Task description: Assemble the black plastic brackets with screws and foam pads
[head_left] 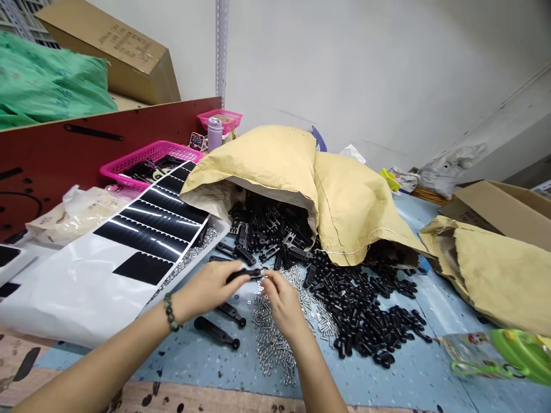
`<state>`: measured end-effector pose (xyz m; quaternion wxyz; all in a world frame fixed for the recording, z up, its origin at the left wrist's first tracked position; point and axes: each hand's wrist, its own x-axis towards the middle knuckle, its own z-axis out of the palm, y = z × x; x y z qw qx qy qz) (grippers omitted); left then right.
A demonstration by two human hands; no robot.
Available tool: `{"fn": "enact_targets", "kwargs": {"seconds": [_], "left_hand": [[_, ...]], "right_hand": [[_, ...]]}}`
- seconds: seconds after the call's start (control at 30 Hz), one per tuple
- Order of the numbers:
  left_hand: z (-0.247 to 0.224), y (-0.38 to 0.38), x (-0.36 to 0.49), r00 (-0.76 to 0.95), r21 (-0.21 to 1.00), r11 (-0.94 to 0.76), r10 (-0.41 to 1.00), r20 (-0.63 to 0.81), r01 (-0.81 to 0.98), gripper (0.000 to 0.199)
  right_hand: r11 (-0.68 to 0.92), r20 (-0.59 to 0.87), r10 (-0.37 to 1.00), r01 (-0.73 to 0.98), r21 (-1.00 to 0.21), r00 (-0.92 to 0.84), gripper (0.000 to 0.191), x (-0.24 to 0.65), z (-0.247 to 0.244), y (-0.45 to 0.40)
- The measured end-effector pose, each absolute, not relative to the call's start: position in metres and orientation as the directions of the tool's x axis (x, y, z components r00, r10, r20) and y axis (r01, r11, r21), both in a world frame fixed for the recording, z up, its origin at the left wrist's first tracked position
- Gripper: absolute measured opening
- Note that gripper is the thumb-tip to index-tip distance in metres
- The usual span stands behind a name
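Blue and speckled, the worktop [159,364] has a wood-toned strip [228,400] along its near edge. Two dark, elongated pieces [216,332] lie at seven o'clock from the hands. The left hand [210,289], with a beaded bracelet [171,312] at its wrist, grips a slim black part [243,276] between thumb and fingers, above the worktop's middle. The right hand [282,301] closes thumb and fingertips on that part's right end; any smaller piece pinched there is too small to tell.

Silvery screws [273,347] spread at five o'clock, and small black pieces [370,327] heap at four, with a green-lidded clear bottle [473,353] well beyond them. At nine o'clock a white sheet with black panels [103,275] partly covers a pale tray [181,275] of small metal bits.

Farther off, an open paper sack [271,155] at one o'clock bares more black parts [275,229]; a second sack [357,201] leans beside it at two. A pink basket [129,178] sits at ten o'clock, a lilac bottle [214,135] near eleven, and a cardboard box [112,43] stands behind the red panel [142,129].
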<state>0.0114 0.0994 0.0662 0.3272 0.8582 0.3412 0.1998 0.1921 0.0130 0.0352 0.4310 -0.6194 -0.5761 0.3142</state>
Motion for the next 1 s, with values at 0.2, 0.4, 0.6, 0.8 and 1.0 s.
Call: {"fn": "enact_targets", "kwargs": {"seconds": [0.2,0.4,0.6,0.8,1.0], "left_hand": [[0.046,0.110,0.001,0.654,0.818,-0.395,0.756,0.031,0.418,0.018],[0.027,0.105,0.014,0.777,0.777,-0.513,0.628,0.050,0.365,0.018],[0.018,0.101,0.008,0.827,0.715,-0.588,0.562,0.024,0.379,0.020],[0.015,0.103,-0.005,0.824,0.658,-0.611,0.566,-0.025,0.440,0.025],[0.025,0.098,-0.007,0.809,0.597,-0.635,0.587,-0.039,0.490,0.016]], "right_hand": [[0.040,0.201,0.979,0.914,-0.404,0.045,0.010,0.174,-0.001,0.010],[0.078,0.305,0.943,0.803,-0.591,0.134,0.015,0.190,-0.001,-0.008],[0.222,0.317,0.947,0.817,-0.532,-0.051,0.020,0.183,-0.014,-0.019],[0.231,0.282,0.955,0.825,-0.516,-0.090,0.018,0.178,-0.008,-0.010],[0.051,0.305,0.948,0.908,-0.417,0.087,0.037,0.190,0.005,0.035]]}}
